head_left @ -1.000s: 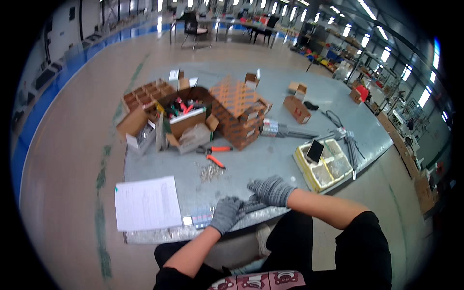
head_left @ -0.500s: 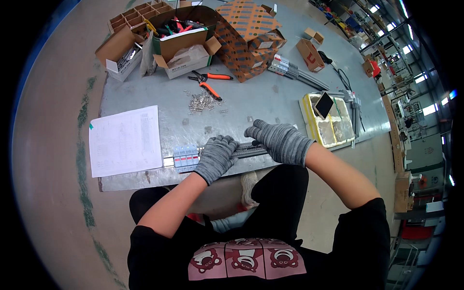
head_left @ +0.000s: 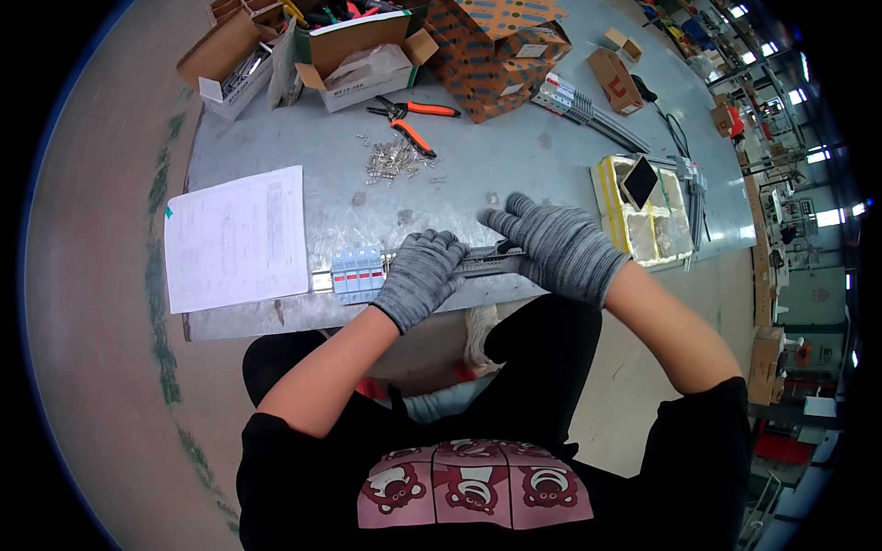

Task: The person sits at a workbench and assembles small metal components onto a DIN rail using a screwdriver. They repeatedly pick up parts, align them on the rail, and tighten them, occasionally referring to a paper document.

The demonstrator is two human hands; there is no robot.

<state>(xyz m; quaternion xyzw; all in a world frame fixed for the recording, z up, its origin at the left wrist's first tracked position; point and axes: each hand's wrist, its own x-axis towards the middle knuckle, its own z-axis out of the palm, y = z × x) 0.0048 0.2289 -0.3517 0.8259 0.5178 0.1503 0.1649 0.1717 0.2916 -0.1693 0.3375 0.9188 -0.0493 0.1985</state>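
Note:
A metal mounting rail lies along the table's near edge, with a row of dark grey terminal blocks on it. Left on the rail sit several light-blue modules with red marks. My left hand, in a grey knit glove, is closed with curled fingers over the row beside the blue modules. At the row's right end is my right hand, gloved alike. Its upper fingers stretch leftward; the lower ones bend in by a small dark piece that I cannot make out.
Printed paper lies left. Behind the hands are loose small metal parts and orange-handled pliers. Open cardboard boxes stand farther back. A divided tray with a dark-screened device sits right, near grey rails.
The view has shifted, so the table contents sit higher in the picture. Both hands stay at the row; the right hand's upper fingers are spread slightly more.

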